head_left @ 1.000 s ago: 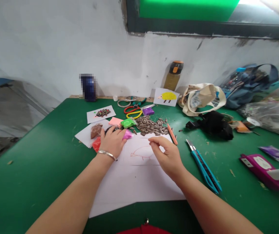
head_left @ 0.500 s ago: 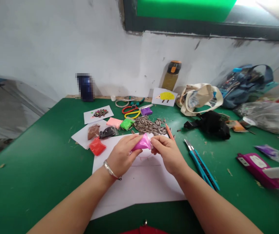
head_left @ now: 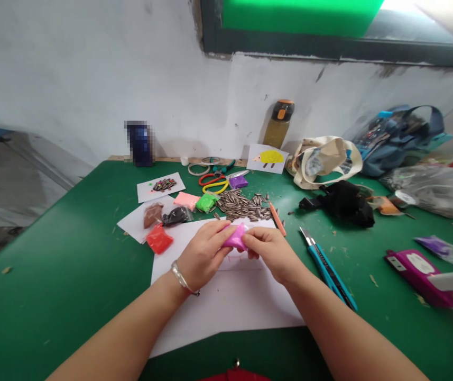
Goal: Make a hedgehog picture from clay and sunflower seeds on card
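Between my hands, above a white sheet of paper, is a small plastic packet of pink modelling clay. My left hand wraps around its left side, and a silver bracelet circles that wrist. The thumb and fingers of my right hand pinch the packet's right end. Part of a line drawing shows on the paper below, mostly covered by my hands. Just beyond lies a pile of striped sunflower seeds, with an orange pen-like stick at its right.
Clay packets in red, brown, black and green lie to the left. A blue utility knife with its blade out lies right of the paper. Scissors, a bottle and a cloth bag stand farther back.
My right hand has shifted its pinch slightly onto the packet's right end, and the clear plastic edge there shows less. Both hands remain over the paper.
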`<state>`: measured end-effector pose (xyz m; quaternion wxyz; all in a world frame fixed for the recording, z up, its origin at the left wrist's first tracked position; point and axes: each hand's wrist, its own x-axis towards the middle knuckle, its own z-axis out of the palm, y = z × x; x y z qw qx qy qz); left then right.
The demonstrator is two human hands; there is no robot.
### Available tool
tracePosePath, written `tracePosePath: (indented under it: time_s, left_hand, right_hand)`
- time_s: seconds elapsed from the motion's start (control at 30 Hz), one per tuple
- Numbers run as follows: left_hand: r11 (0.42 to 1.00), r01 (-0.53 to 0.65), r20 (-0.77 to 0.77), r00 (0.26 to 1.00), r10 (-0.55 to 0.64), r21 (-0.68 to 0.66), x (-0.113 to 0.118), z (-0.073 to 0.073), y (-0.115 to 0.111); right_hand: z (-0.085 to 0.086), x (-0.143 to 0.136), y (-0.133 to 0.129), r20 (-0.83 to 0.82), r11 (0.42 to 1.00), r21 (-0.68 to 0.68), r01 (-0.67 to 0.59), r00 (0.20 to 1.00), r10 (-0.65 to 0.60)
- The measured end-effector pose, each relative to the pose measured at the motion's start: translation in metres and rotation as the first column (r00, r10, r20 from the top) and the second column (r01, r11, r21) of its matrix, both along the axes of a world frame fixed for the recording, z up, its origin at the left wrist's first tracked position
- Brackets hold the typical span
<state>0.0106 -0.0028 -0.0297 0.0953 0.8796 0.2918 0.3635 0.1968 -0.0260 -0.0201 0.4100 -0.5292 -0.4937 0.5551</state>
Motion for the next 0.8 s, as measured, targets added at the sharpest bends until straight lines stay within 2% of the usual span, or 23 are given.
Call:
tracePosePath:
  time_s: [0.1, 0.17, 0.23, 0.3, 0.33, 0.4, 0.47, 0.53, 0.67, 0.8]
  left_hand:
    - [0.999, -0.024, -0.021, 1.000, 0.023, -0.041, 0.000, 0.002, -0.002]
    - [0.996, -0.054, 0.000, 0.999, 0.054, -0.066, 0.002, 0.004, -0.004]
    - [0.989, -0.079, 0.050, 0.995, 0.086, -0.127, 0.005, 0.006, -0.009]
    - [0.956, -0.081, 0.115, 0.986, 0.118, -0.284, 0.010, 0.008, -0.013]
    - [0.915, -0.061, 0.153, 0.979, 0.132, -0.399, 0.012, 0.009, -0.015]
    - [0.799, -0.023, 0.215, 0.958, 0.189, -0.601, 0.015, 0.012, -0.018]
    - [0.721, -0.015, 0.238, 0.939, 0.248, -0.693, 0.017, 0.014, -0.018]
    - [0.701, -0.049, 0.233, 0.925, 0.301, -0.712, 0.017, 0.015, -0.016]
    - [0.698, -0.106, 0.211, 0.912, 0.352, -0.708, 0.016, 0.013, -0.012]
    - [0.736, -0.128, 0.203, 0.917, 0.342, -0.664, 0.018, 0.011, -0.013]
  right_hand:
    - [0.002, 0.000, 0.000, 0.143, 0.992, 0.072, 0.099, 0.984, -0.108]
    - [0.002, -0.001, -0.002, 0.244, 0.970, 0.165, 0.179, 0.945, -0.216]
    - [0.001, -0.003, -0.004, 0.309, 0.944, 0.258, 0.207, 0.907, -0.284]
    - [-0.001, -0.006, -0.007, 0.345, 0.942, 0.301, 0.150, 0.903, -0.255]
    - [-0.002, -0.007, -0.008, 0.360, 0.945, 0.312, 0.102, 0.907, -0.217]
    - [-0.005, -0.011, -0.010, 0.385, 0.945, 0.328, 0.004, 0.913, -0.138]
    - [-0.007, -0.013, -0.010, 0.390, 0.943, 0.329, -0.053, 0.917, -0.084]
    - [-0.008, -0.014, -0.010, 0.374, 0.948, 0.308, -0.084, 0.927, -0.039]
    - [-0.007, -0.014, -0.010, 0.325, 0.951, 0.278, -0.136, 0.945, 0.040]
    - [-0.003, -0.015, -0.012, 0.326, 0.939, 0.310, -0.148, 0.945, 0.041]
